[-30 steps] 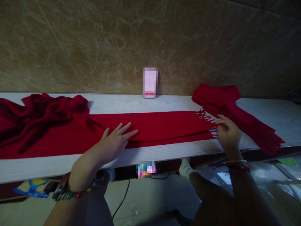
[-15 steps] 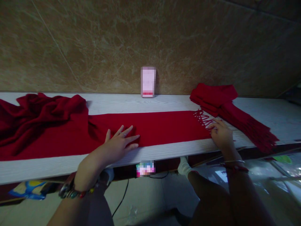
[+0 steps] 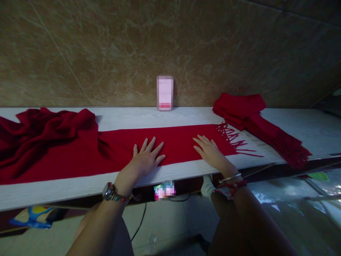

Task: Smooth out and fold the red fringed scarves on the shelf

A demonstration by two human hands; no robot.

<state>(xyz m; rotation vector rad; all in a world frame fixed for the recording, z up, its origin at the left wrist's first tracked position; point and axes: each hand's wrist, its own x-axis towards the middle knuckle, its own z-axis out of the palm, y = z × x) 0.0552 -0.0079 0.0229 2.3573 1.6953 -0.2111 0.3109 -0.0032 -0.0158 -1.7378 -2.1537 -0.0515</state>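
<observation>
Lifted off the fringe [image 3: 230,138], the right hand [image 3: 209,151] now lies farther left, flat on the long red scarf [image 3: 176,140]. I see its fingers loosely spread, gripping nothing; the left hand [image 3: 146,158] rests splayed nearby, equally loose. On the white bench [image 3: 128,119], the scarf's long axis runs left to right, fringe pointing right, left part bunched up. Beyond its fringed end sits the folded red scarf [image 3: 237,106], its own tassels angled right and near.
</observation>
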